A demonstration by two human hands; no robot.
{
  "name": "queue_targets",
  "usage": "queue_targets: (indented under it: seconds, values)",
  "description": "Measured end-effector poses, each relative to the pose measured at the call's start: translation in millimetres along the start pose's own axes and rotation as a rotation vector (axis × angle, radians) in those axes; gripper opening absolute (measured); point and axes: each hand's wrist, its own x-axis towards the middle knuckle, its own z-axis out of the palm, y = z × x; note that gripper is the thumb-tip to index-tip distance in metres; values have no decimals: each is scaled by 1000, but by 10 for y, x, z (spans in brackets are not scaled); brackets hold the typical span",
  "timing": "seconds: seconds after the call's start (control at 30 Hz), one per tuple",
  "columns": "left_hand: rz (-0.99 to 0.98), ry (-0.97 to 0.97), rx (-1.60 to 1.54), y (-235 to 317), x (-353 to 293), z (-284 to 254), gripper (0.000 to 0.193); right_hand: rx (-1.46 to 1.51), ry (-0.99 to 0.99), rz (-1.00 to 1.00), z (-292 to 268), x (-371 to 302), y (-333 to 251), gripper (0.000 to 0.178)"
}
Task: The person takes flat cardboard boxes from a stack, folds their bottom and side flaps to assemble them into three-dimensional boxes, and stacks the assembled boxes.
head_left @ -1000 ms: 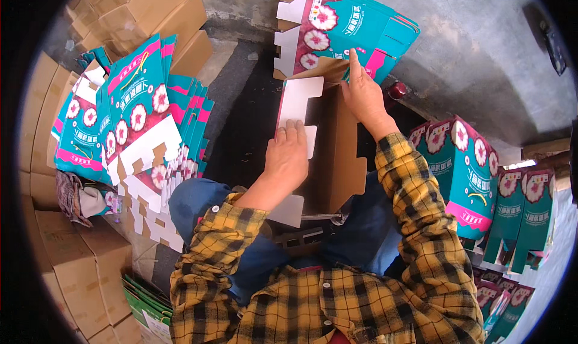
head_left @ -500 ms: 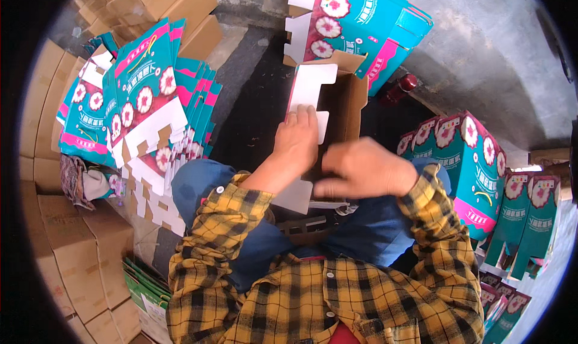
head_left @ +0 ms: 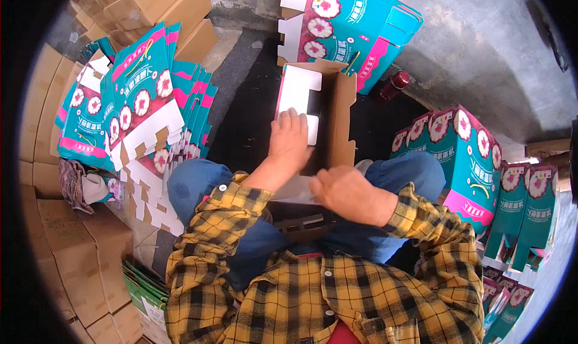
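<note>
Both hands work on a half-folded carton [head_left: 328, 115] resting over the person's lap: the left hand [head_left: 289, 140] lies flat, fingers spread, pressing on the carton's white inner flap, while the right hand [head_left: 344, 190] sits loosely curled at the carton's near end, just beside the left wrist; whether it grips anything cannot be told. This carton shows plain brown card on its right wall and white card inside, with a teal and pink printed edge at the far end. It stretches away from the body, between the knees, touching the left palm. Half a second ago the right hand lay higher, across the carton beside the left; it has since dropped toward the body. To the left, a stack of flat printed cartons [head_left: 141, 103] leans on brown boxes [head_left: 162, 9]; assembled teal cartons [head_left: 463, 157] stand at the right.
</note>
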Motion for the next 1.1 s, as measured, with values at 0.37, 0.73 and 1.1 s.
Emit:
queue_targets:
  seconds: [0.37, 0.73, 1.1]
  values:
    - [58, -17, -318, 17, -478, -265, 42, -252, 69, 268, 555, 158, 374, 17]
    - [-9, 155, -649, 892, -919, -281, 71, -10, 15, 203, 409, 125, 577, 15]
    - [8, 91, -513, 621, -1022, -156, 54, 183, 875, 707, -209, -108, 1603, 27]
